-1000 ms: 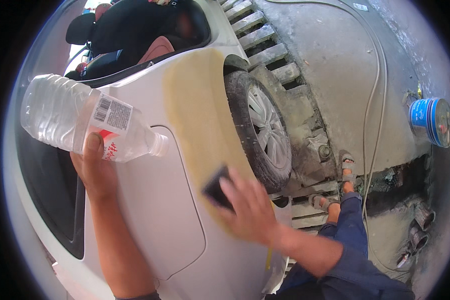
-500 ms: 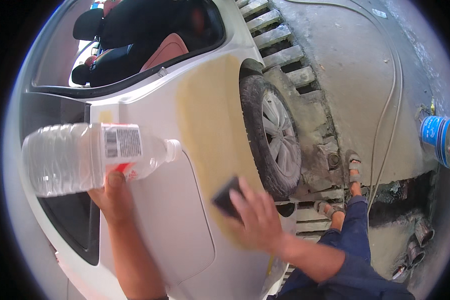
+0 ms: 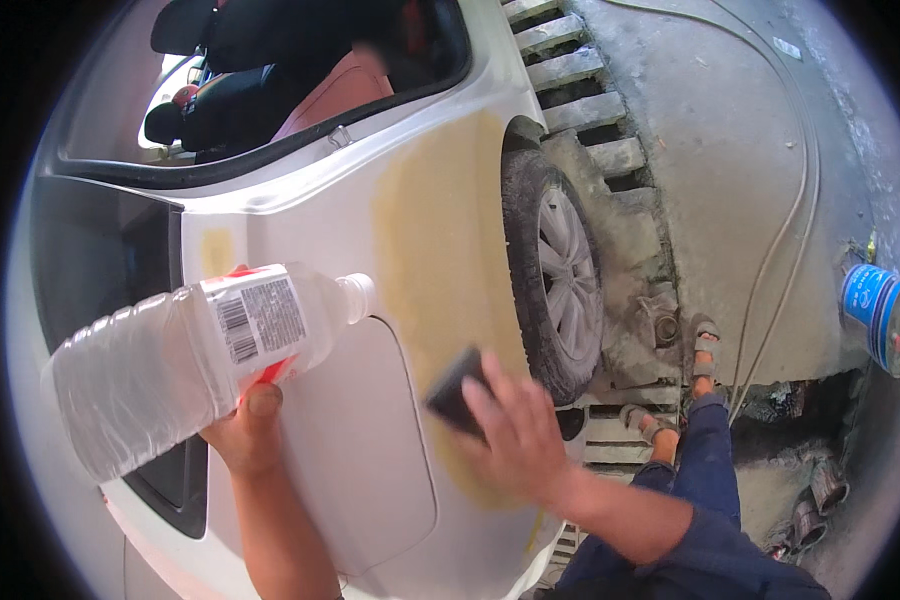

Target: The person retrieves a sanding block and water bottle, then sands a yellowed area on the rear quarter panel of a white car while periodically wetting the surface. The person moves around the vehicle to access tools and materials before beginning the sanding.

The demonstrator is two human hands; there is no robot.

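A clear plastic bottle [image 3: 145, 365] with a white cap and a red-and-white label lies in my left hand [image 3: 249, 425], whose thumb presses near the label. The bottle slants over the rear side of a white car [image 3: 355, 455], its cap end toward the wheel arch. My right hand [image 3: 518, 430] grips a dark sanding block [image 3: 457, 392] against the yellowish filler patch [image 3: 445, 225] around the arch. That block sits near the patch's lower edge, beside the fuel flap's outline. The fingers of my right hand are slightly blurred.
The car's rear wheel [image 3: 560, 265] stands next to a slatted floor channel [image 3: 580, 110]. A hose [image 3: 805, 170] runs along the concrete. At the right is a blue tin [image 3: 875, 310]; rusty metal pipes [image 3: 825, 490] lie below it. My sandalled feet are near the channel.
The bottle has tilted, its base swinging down toward me while the cap stays raised. My right hand and the block have barely moved. The view has shifted slightly.
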